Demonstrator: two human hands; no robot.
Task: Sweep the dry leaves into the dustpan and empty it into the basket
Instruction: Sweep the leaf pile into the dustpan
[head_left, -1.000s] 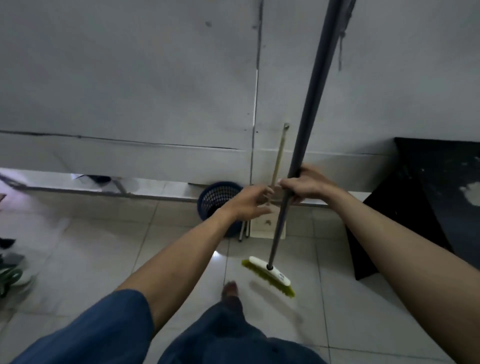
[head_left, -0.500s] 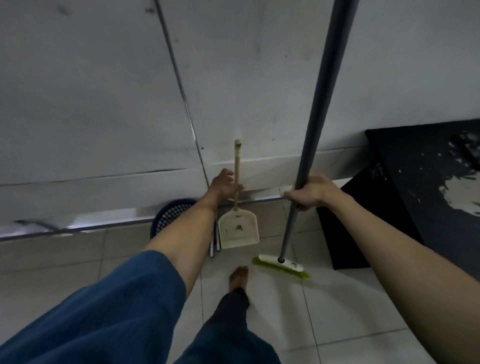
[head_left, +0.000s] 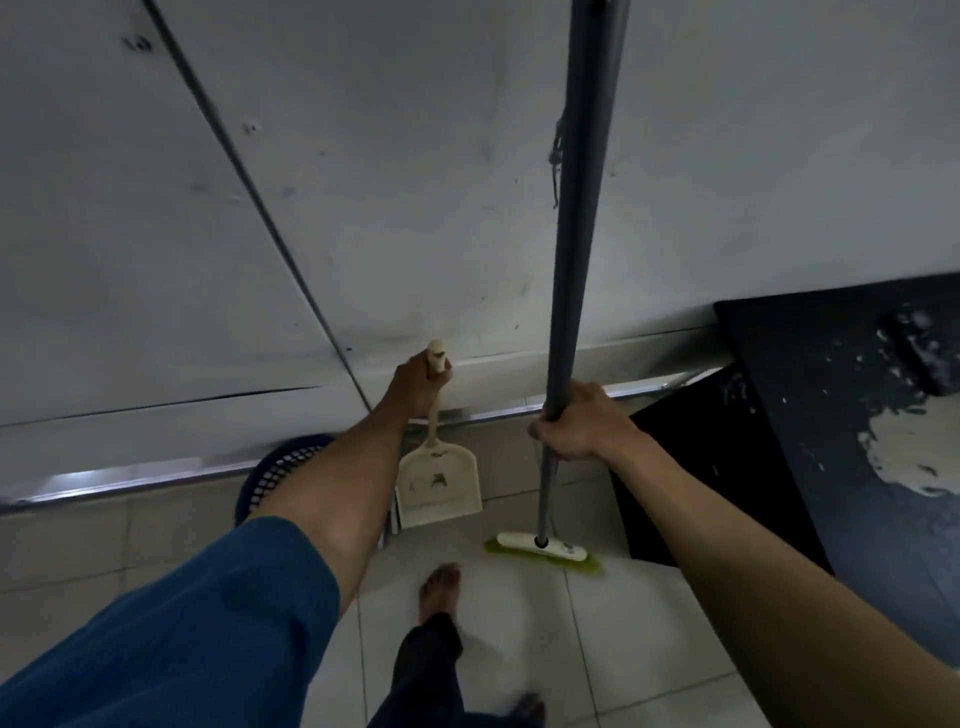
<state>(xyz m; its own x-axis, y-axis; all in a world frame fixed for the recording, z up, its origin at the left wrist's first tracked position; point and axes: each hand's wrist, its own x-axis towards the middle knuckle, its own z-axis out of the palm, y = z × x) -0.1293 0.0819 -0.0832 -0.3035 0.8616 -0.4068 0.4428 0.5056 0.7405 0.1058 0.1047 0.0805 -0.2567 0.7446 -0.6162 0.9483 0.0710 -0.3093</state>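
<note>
Left hand (head_left: 420, 387) clenched round top of dustpan (head_left: 439, 486) handle, fingers wrapped. Right hand (head_left: 579, 428) closed tight on broom (head_left: 563, 322) pole, mid-shaft. Dustpan upright against wall (head_left: 415, 156), pan edge on floor (head_left: 519, 623). Basket (head_left: 275, 475) just left of dustpan, partly hidden behind left forearm. Broom head on tile, right of dustpan, apart from it. Black board (head_left: 831, 441) crowds right side; open tile in front near bare foot (head_left: 440, 587). No leaves visible. Half second ago left hand was lower on handle; now at its tip.
</note>
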